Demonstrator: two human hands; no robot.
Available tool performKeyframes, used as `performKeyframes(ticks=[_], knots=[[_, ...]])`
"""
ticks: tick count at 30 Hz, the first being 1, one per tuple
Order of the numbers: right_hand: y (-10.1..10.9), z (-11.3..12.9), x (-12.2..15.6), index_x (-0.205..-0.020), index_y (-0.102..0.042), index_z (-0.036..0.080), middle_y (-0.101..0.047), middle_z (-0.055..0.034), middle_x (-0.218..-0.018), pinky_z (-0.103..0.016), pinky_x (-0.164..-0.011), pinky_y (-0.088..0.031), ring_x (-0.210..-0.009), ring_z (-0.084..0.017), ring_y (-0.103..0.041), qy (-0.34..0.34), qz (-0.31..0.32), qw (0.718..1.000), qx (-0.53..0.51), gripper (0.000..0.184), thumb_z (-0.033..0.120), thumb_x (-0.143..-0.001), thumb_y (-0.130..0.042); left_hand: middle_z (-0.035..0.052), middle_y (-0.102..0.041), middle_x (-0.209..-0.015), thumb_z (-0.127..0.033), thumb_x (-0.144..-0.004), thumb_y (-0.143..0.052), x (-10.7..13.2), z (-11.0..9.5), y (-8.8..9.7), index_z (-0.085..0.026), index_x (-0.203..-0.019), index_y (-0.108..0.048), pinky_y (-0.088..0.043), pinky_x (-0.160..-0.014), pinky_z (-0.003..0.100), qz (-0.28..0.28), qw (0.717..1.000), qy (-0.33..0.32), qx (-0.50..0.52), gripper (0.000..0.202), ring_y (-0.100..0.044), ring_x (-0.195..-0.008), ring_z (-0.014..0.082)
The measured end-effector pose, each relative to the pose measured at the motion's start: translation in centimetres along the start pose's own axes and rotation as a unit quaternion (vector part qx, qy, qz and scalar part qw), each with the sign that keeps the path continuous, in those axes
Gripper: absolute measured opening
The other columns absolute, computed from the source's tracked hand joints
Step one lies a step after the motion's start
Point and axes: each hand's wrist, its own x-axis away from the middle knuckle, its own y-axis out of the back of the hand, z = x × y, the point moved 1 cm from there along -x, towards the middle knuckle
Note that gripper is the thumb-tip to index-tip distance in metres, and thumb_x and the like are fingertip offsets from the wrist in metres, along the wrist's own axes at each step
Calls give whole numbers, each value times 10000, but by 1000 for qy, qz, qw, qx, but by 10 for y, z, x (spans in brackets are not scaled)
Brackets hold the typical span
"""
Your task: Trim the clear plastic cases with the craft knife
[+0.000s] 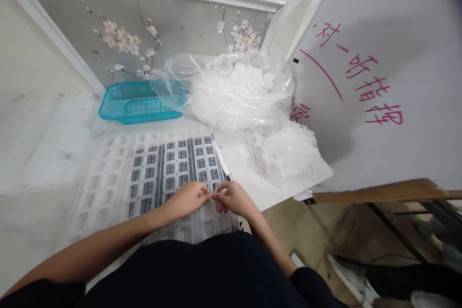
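My left hand (188, 197) and my right hand (233, 198) meet over the near right part of a clear blister tray (103, 180). Both have their fingertips pinched close together around something small, thin and whitish, too small to name. In several columns, the tray's pockets hold small rectangular parts (170, 168) with pale frames and dark grey centres. Other pockets, on the left, look pale with no dark part in them. My hands and forearms hide some of the near pockets.
A blue plastic basket (144, 114) stands behind the tray. Right of it, an open clear bag (231, 101) bulges with small white pieces. A pile of thin white pieces (288, 147) lies on a white sheet (265, 195). A whiteboard (407, 57) with red writing borders the right.
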Motion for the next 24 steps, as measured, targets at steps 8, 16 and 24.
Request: performKeyframes(ticks=[8,16,24], knots=[[0,14,-3,-952,-566,167,-661,-6,-531,-198,-498,-449,-455,-138,-620,4,28,995,94,114,219,-873,-502,-52,-473,-519,-264,-808,-506,-10,3,-6,-180,-787,-531,-269,-328,227,97,971,86,199,89,-380,-326,109],[2,17,-5,-938,-534,175,-644,-2,-507,-214,-476,-436,-441,-155,-616,-13,63,994,85,84,212,-870,-501,-56,-474,-521,-263,-777,-552,-13,12,-11,-178,-805,-558,-311,-315,228,83,971,85,209,90,-428,-325,119],[0,15,-2,-923,-507,183,-642,4,-518,-213,-471,-434,-424,-141,-600,-17,54,997,47,81,255,-890,-491,-62,-409,-470,-296,-742,-582,-14,8,-6,-170,-746,-578,-240,-364,223,73,971,79,215,126,-366,-349,98]])
